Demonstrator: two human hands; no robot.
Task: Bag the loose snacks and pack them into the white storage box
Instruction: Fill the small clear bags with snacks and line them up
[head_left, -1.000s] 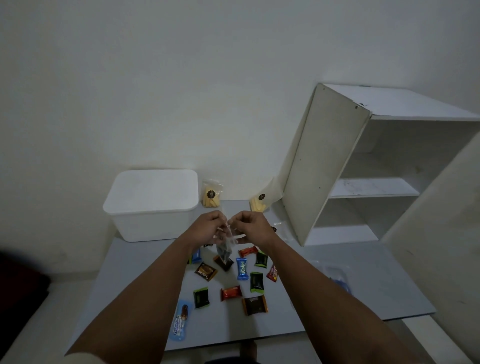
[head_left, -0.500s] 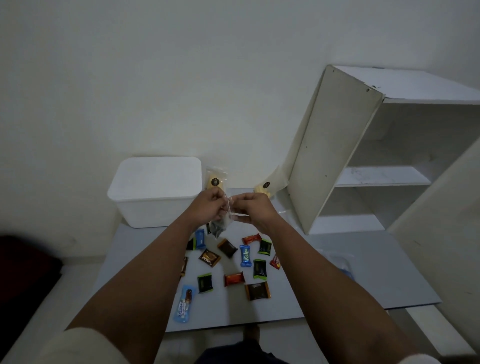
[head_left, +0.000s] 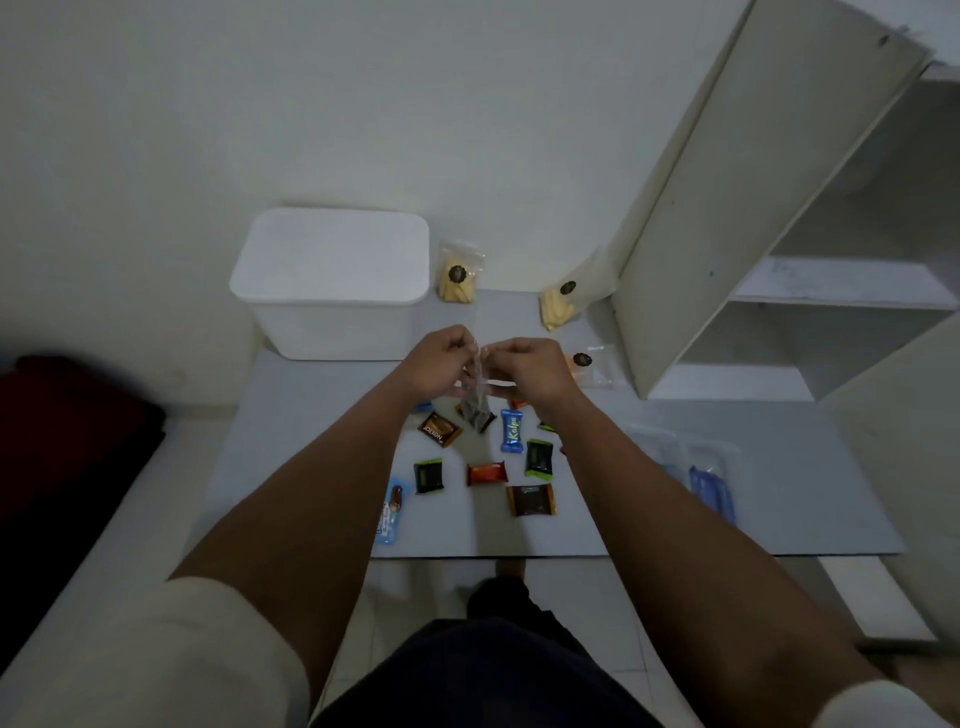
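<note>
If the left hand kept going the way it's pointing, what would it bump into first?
The left hand points across at the right hand, both pinching the small clear bag between them. It would likely meet that bag, then the right hand.

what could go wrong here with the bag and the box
1. Both hands, left and right, pinch only the top of the small clear bag in mid-air; if the grip slips, the dark snack inside could drop among the loose snacks below.
2. The white box has its lid on, so packing will likely need a free hand first.
3. The blue snack lies near the table edge; a forearm could sweep it off.
</note>
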